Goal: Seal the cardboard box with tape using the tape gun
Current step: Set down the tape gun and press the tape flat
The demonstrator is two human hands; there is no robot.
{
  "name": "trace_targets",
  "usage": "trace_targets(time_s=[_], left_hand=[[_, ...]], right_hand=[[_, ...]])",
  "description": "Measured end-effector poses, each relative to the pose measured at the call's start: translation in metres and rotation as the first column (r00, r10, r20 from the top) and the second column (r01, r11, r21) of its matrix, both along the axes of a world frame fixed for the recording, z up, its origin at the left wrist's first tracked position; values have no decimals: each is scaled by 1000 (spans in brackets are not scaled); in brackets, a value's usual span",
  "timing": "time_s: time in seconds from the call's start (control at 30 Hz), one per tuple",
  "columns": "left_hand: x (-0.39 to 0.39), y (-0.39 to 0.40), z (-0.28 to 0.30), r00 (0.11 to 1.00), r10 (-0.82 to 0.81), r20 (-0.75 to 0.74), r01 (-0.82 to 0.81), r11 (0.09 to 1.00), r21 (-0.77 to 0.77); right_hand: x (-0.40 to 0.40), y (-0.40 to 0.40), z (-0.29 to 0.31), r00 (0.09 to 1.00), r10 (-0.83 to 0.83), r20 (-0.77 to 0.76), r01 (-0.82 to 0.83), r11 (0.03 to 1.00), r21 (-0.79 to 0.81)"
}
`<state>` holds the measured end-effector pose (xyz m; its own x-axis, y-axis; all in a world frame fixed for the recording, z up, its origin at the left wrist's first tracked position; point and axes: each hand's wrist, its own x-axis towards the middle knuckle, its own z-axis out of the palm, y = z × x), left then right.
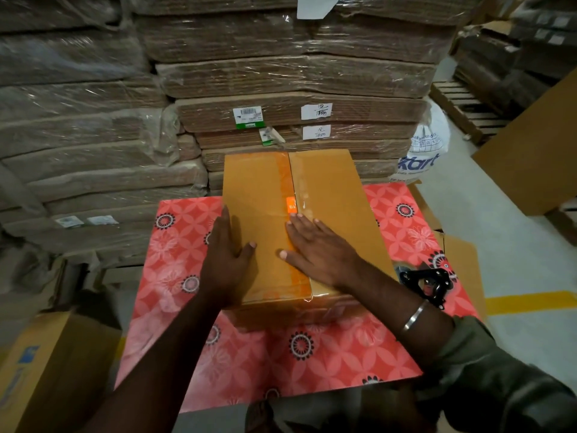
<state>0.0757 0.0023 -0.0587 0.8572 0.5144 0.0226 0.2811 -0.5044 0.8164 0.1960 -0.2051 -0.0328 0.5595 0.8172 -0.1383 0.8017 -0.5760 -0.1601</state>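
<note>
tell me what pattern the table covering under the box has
Salmon-pink table covering with pale petal lattice and black-and-white round medallions, seen in the head view.

A pink patterned cloth covers the work surface. Behind it stand wrapped stacks of flat cardboard with white labels. A white printed bag leans beside them.

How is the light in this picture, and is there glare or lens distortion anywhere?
Head view: dim, warm light; glare on the tape along the cardboard box seam and on the plastic wrap of the stacks behind; the wide lens bows those stacks; the left hand casts a soft shadow on the box.
</note>
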Motion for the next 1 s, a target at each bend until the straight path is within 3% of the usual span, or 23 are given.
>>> trace_targets(time_s=[0.23, 0.53, 0.8, 1.0], left_hand=[[-1, -7, -4, 998, 49, -45, -44, 993, 114], [0, -14, 5, 996, 78, -52, -69, 987, 147], [-1, -15, 9, 997, 66, -51, -60, 992, 107], [2, -11, 4, 995, 74, -62, -68, 993, 93]], right_hand=[[77, 57, 1, 990, -130, -46, 129, 992, -17], [161, 114, 18, 975, -211, -70, 212, 977, 5], [196, 150, 37, 933, -307, -191, 320, 946, 44], [172, 137, 11, 961, -263, -80, 263, 965, -14]])
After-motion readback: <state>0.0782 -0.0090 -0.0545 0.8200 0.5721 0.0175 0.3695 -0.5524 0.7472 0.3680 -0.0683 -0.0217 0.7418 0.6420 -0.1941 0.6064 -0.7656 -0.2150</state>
